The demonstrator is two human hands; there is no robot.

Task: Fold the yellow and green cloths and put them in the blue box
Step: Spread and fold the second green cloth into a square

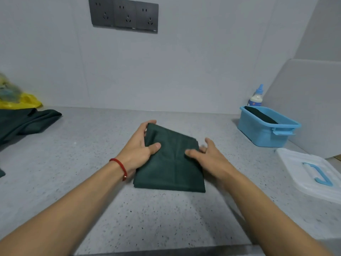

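A folded dark green cloth [171, 163] lies on the grey speckled counter [92, 163] in the middle. My left hand [140, 148] grips its left edge, fingers curled round the far corner and thumb on top. My right hand [208, 156] holds the right edge, thumb on top and fingers at the side. The blue box [265, 132] stands at the right back with a folded dark green cloth [260, 115] inside. More dark green cloth [24, 122] lies unfolded at the far left.
A clear lid with a blue handle [313, 174] lies at the right. A white bottle with a blue cap [256, 97] stands behind the box. A yellow plastic bag [16, 100] sits at the back left. The wall with sockets [123, 14] is close behind.
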